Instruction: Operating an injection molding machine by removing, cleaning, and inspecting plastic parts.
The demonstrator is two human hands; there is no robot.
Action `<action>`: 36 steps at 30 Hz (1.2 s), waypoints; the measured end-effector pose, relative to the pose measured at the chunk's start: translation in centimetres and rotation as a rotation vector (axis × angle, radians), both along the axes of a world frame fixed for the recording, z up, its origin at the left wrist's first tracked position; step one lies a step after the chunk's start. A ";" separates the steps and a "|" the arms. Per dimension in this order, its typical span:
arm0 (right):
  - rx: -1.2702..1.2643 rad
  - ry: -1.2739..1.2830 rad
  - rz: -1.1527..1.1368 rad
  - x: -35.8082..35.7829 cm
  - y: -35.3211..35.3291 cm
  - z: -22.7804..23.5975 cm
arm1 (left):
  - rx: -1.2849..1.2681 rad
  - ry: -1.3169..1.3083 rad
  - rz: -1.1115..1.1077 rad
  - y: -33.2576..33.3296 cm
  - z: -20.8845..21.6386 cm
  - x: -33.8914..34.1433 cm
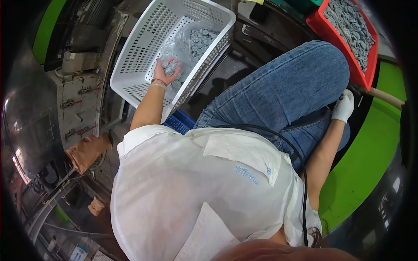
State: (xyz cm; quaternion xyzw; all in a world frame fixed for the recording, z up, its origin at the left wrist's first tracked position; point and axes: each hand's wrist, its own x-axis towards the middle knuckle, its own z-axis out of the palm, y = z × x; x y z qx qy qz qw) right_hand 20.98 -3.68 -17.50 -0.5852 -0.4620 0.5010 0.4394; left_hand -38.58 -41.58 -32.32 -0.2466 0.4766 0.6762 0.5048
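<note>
My left hand [166,72] is bare and palm up inside a white perforated plastic basket [143,48]. Its fingers curl around a small heap of grey pieces [170,66]. Beside it in the basket lies a clear plastic bag [185,37] with many round grey pieces [201,42] in and around it. My right hand [344,107], in a white glove, is beyond my jeans-clad knee, below the red bin [371,65]. Its fingers look drawn together, and whatever they may hold is hidden.
Grey pieces [350,30] fill the red bin at the upper right. A blue crate [179,122] sits below the white basket. A black cable [305,191] runs across my body. Metal machinery [78,104] and a brown paper bag [89,152] stand at the left.
</note>
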 end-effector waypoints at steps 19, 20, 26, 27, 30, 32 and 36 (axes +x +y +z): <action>0.538 -0.470 -0.044 1.6 -7.3 6.8 | -0.314 0.628 -0.636 14.3 -0.1 2.8; 0.665 -0.725 -0.016 2.2 -8.7 7.3 | -0.327 0.857 -0.764 15.9 2.3 3.1; 0.450 -0.776 -0.247 8.6 -14.6 -0.3 | 0.483 1.653 -0.577 26.1 20.9 15.8; 0.203 -0.904 -0.266 9.9 -15.3 -3.2 | 0.593 1.576 -0.641 26.9 23.3 18.9; -0.538 -0.825 -0.301 12.5 -18.0 -13.0 | 0.903 1.688 -1.162 30.6 28.9 24.6; -0.796 -0.788 -0.252 14.6 -20.3 -18.6 | 0.851 1.563 -1.267 31.5 29.8 26.4; -0.846 -0.710 -0.340 17.8 -23.4 -25.5 | 0.817 1.491 -1.292 31.5 29.2 25.7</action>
